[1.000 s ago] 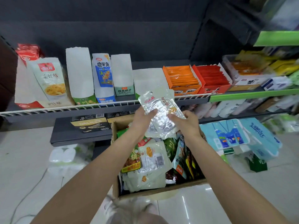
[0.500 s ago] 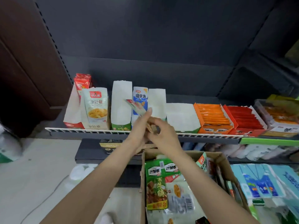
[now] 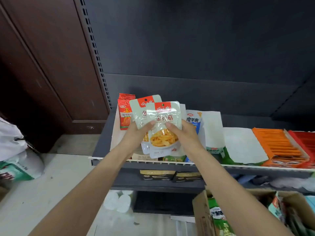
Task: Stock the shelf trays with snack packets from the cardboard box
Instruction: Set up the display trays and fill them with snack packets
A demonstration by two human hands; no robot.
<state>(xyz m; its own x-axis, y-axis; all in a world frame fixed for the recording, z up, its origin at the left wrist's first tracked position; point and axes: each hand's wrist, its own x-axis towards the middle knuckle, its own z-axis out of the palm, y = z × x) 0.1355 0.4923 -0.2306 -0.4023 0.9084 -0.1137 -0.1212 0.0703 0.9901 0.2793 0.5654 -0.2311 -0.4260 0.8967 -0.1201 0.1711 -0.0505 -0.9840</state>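
Seen from the head camera, two bare arms reach up to a dark shelf (image 3: 170, 167). The left hand (image 3: 136, 133) and right hand (image 3: 184, 135) pinch the sides of a pale packet (image 3: 163, 128) with a red top and a picture of yellow strips, holding it upright above the shelf's left end, in front of a matching packet (image 3: 141, 111) standing behind it. A red packet (image 3: 125, 114) stands just left of these. To the right sit a blue-and-white packet (image 3: 193, 120), white trays (image 3: 242, 145), then an orange tray (image 3: 279, 147) and a red one (image 3: 305, 140). At lower right, the open cardboard box (image 3: 201, 217) holds green and other packets
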